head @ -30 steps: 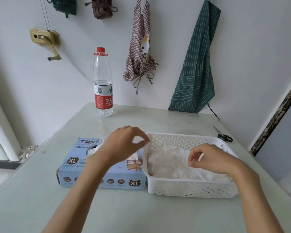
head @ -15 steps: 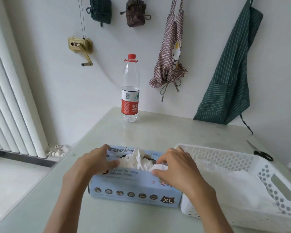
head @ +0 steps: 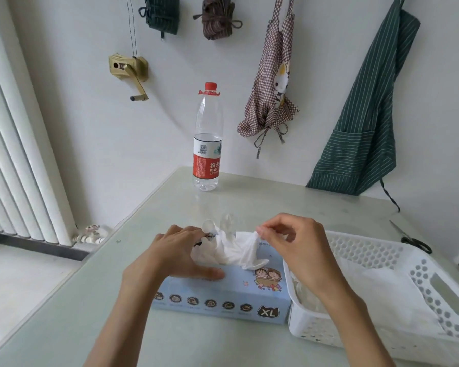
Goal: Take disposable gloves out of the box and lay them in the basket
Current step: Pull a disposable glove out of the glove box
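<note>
Resting flat with fingers straight on one blue glove box, the left hand steadies it while the right hand pinches one white glove half out of its top opening. One white basket touching the box's right end holds more gloves, count unclear. Farther back stand one water bottle, one pair of scissors and two hanging aprons.

Perforated plastic basket (glossy white)
</note>
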